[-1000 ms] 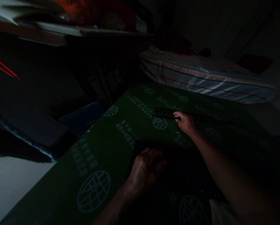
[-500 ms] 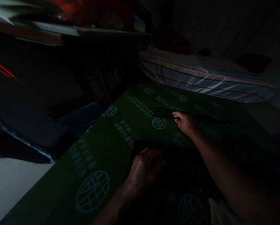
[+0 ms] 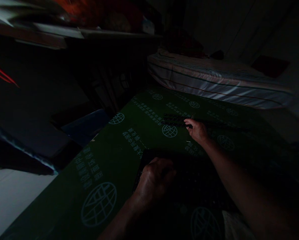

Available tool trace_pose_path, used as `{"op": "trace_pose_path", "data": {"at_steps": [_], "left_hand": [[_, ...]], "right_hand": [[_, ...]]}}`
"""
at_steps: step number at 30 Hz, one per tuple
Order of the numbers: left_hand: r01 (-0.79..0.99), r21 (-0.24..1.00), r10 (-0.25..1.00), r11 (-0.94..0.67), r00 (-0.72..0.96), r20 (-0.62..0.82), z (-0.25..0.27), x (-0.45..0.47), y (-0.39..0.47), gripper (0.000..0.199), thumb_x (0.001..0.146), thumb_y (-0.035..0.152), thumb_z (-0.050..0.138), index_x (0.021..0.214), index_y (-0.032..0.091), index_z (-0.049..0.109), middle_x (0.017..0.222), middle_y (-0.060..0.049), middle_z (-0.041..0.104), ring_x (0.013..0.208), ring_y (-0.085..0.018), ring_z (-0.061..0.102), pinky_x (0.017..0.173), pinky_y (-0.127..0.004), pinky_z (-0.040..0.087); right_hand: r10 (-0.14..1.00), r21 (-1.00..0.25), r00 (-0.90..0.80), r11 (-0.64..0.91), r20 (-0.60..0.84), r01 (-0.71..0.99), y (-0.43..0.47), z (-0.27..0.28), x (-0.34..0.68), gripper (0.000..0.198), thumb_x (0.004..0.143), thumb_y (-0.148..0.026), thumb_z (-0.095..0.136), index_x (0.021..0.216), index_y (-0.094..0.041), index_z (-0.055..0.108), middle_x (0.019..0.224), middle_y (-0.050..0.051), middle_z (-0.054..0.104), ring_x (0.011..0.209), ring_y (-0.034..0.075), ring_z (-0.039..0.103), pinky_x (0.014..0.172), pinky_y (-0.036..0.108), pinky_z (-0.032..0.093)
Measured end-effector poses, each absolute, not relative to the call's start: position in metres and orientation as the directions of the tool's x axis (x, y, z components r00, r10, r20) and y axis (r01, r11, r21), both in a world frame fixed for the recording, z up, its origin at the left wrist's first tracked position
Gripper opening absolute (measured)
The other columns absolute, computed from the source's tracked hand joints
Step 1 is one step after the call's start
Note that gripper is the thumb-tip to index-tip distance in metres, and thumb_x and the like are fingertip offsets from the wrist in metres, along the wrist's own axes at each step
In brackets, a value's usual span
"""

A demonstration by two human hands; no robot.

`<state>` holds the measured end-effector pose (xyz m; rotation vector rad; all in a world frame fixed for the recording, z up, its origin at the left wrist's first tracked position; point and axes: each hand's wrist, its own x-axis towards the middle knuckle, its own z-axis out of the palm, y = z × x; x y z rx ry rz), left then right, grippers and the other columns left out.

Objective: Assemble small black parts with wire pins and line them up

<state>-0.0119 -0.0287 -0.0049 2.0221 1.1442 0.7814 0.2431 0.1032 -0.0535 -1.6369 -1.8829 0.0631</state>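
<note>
My left hand point(image 3: 155, 176) rests over the near left part of a black, flat rectangular panel point(image 3: 196, 181). Its fingers are curled, and what they grip is lost in shadow. Farther out, my right hand point(image 3: 196, 130) is closed with thumb and fingers on several long, thin black strips point(image 3: 173, 119). The strips lie side by side, running left to right across the green printed sheet point(image 3: 129, 166). Their surface looks dotted with small shiny spots. Darkness hides the strips' right end and most of the panel's detail.
A striped mattress point(image 3: 219, 78) lies beyond the green surface. At the upper left is a table point(image 3: 51, 31) with cluttered cloth-like things on it. A dark blue object point(image 3: 86, 126) sits low beside the green surface's left edge. A small pale sliver point(image 3: 188, 141) lies near my right hand.
</note>
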Motion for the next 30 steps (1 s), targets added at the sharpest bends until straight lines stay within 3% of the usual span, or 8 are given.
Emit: {"op": "trace_pose_path", "data": {"at_steps": [6, 10, 13, 16, 22, 27, 30], "left_hand": [[0.483, 0.79, 0.888, -0.378, 0.429, 0.163, -0.008, -0.012, -0.029, 0.013, 0.079, 0.022, 0.056, 0.087, 0.018, 0.064, 0.088, -0.004, 0.067, 0.08, -0.017, 0.062, 0.071, -0.029, 0.05], [0.475, 0.793, 0.887, -0.382, 0.428, 0.171, -0.007, -0.012, -0.029, 0.013, 0.078, 0.022, 0.056, 0.087, 0.018, 0.064, 0.086, -0.004, 0.067, 0.079, -0.017, 0.062, 0.07, -0.029, 0.051], [0.488, 0.783, 0.888, -0.384, 0.428, 0.168, -0.005, -0.012, -0.028, 0.012, 0.078, 0.023, 0.056, 0.086, 0.019, 0.064, 0.085, -0.003, 0.067, 0.078, -0.017, 0.062, 0.071, -0.029, 0.051], [0.497, 0.777, 0.886, -0.386, 0.435, 0.162, -0.003, -0.013, -0.028, 0.011, 0.079, 0.024, 0.055, 0.084, 0.019, 0.064, 0.084, -0.003, 0.067, 0.078, -0.017, 0.062, 0.07, -0.028, 0.05], [0.489, 0.781, 0.886, -0.389, 0.431, 0.171, -0.005, -0.013, -0.028, 0.013, 0.08, 0.025, 0.054, 0.087, 0.019, 0.064, 0.086, -0.003, 0.067, 0.08, -0.017, 0.063, 0.07, -0.027, 0.051], [0.472, 0.8, 0.895, -0.371, 0.412, 0.172, -0.008, -0.013, -0.028, 0.017, 0.08, 0.028, 0.055, 0.09, 0.019, 0.064, 0.086, -0.004, 0.067, 0.078, -0.017, 0.063, 0.069, -0.027, 0.051], [0.453, 0.823, 0.907, -0.343, 0.386, 0.165, -0.007, -0.013, -0.029, 0.018, 0.079, 0.029, 0.055, 0.09, 0.018, 0.064, 0.086, -0.004, 0.068, 0.079, -0.017, 0.064, 0.069, -0.027, 0.052]], "right_hand": [[0.907, -0.427, -0.01, 0.207, 0.42, 0.88, 0.102, -0.053, 0.241, 0.038, 0.07, -0.01, 0.055, 0.105, -0.022, 0.063, 0.094, 0.003, 0.07, 0.084, 0.02, 0.066, 0.08, 0.034, 0.051], [0.897, -0.496, 0.037, 0.209, 0.441, 0.843, 0.102, -0.048, 0.241, 0.032, 0.073, -0.013, 0.054, 0.102, -0.021, 0.064, 0.091, 0.004, 0.07, 0.082, 0.02, 0.066, 0.077, 0.033, 0.051], [0.901, -0.628, 0.153, 0.154, 0.407, 0.763, 0.099, -0.037, 0.241, 0.028, 0.076, -0.026, 0.056, 0.101, -0.018, 0.065, 0.084, 0.006, 0.069, 0.065, 0.017, 0.065, 0.062, 0.029, 0.053], [0.92, -0.757, 0.231, 0.098, 0.316, 0.646, 0.087, -0.018, 0.24, 0.042, 0.079, -0.042, 0.053, 0.111, -0.016, 0.061, 0.07, 0.003, 0.066, 0.039, 0.01, 0.055, 0.043, 0.024, 0.047], [0.937, -0.914, 0.339, -0.06, 0.088, 0.401, 0.041, 0.011, 0.239, 0.061, 0.082, -0.061, 0.036, 0.125, -0.02, 0.05, 0.046, -0.004, 0.057, 0.027, 0.008, 0.046, 0.028, 0.017, 0.034], [0.896, -0.925, 0.439, -0.111, 0.065, 0.364, 0.0, 0.008, 0.238, 0.057, 0.078, -0.062, 0.042, 0.101, -0.014, 0.064, 0.043, -0.003, 0.055, 0.027, 0.006, 0.042, 0.03, 0.017, 0.032], [0.882, -0.945, 0.466, -0.088, 0.074, 0.316, -0.022, 0.006, 0.236, 0.046, 0.075, -0.058, 0.052, 0.091, -0.016, 0.062, 0.045, -0.003, 0.056, 0.028, 0.006, 0.042, 0.031, 0.017, 0.032]]}}
